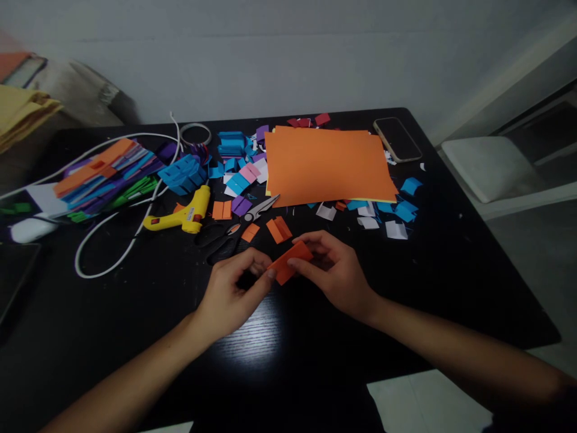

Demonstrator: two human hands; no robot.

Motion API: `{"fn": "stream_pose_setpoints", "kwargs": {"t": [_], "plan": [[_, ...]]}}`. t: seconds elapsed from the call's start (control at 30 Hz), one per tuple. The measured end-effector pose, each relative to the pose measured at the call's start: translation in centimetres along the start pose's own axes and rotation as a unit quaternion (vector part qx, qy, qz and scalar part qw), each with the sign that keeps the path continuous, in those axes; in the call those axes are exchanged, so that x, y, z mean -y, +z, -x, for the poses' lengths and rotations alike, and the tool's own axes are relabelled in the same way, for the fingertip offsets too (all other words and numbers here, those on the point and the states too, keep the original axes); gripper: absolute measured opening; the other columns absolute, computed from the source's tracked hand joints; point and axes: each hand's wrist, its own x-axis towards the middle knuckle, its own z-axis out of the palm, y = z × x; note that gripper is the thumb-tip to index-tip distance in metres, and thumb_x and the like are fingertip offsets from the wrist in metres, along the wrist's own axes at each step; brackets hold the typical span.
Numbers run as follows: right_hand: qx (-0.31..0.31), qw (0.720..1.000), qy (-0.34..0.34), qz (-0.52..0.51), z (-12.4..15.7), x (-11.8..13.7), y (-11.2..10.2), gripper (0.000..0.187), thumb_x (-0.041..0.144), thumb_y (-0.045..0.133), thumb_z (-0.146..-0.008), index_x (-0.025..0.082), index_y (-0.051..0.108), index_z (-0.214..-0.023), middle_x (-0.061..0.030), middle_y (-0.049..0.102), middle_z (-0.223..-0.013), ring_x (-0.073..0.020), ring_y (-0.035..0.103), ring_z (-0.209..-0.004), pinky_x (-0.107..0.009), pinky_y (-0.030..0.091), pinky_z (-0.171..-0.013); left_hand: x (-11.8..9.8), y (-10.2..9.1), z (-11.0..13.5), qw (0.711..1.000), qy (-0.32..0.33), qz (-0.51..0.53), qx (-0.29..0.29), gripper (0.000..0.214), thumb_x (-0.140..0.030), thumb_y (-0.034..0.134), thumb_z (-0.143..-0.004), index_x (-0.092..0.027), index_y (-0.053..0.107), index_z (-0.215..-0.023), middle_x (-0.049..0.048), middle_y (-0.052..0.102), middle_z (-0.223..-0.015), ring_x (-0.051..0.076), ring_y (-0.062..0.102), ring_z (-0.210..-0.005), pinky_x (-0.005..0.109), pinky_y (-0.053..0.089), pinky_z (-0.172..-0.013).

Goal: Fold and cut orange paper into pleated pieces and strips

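A small folded orange paper piece [290,262] is pinched between both hands just above the black table [135,313]. My left hand [234,293] grips its left end with thumb and forefinger. My right hand [334,270] holds its right side, fingers curled round it. Other small folded orange pieces [278,230] lie just beyond the hands, next to black-handled scissors [237,228]. A large orange sheet [327,164] lies farther back at the centre.
A yellow glue gun [183,215] with a white cable [117,240] lies to the left, beside a stack of coloured paper strips [106,174]. Blue, purple, pink and white paper scraps [396,210] surround the sheet. A phone [397,139] rests at the back right.
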Motion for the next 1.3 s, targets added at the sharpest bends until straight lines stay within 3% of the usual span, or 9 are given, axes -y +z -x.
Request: {"fn": "stream_pose_setpoints", "kwargs": {"t": [0.77,1.07,1.3], "plan": [[0.008,1.000,0.003,-0.017,-0.01,-0.08,-0.05,0.027,0.026,0.084,-0.084,0.022,0.068,-0.105,-0.0017,0.080,-0.097,-0.0173,0.077,-0.090,-0.029,0.062,-0.080,0.20,0.03,0.16,1.000,0.011,-0.011,0.000,0.012,-0.022,0.064,-0.095,-0.017,0.068,-0.085,-0.0013,0.066,-0.070,0.009,0.060,-0.062,0.019,0.049,-0.059],[0.033,0.998,0.024,-0.056,0.06,-0.33,0.23,0.034,0.026,0.085,-0.083,0.023,0.065,-0.111,-0.0025,0.080,-0.099,-0.0180,0.078,-0.085,-0.033,0.063,-0.080,0.13,0.13,0.23,0.999,-0.030,0.019,-0.031,0.013,-0.027,0.063,-0.098,-0.017,0.068,-0.091,-0.0012,0.066,-0.069,0.010,0.059,-0.061,0.021,0.047,-0.058],[0.004,0.998,0.019,-0.053,0.04,-0.26,0.23,0.037,0.026,0.085,-0.083,0.023,0.061,-0.112,-0.0011,0.080,-0.091,-0.0166,0.077,-0.078,-0.031,0.063,-0.076,0.21,0.17,0.09,0.999,-0.021,0.032,-0.022,0.012,-0.025,0.064,-0.098,-0.017,0.070,-0.090,-0.0016,0.067,-0.071,0.009,0.060,-0.062,0.020,0.048,-0.058]]}}
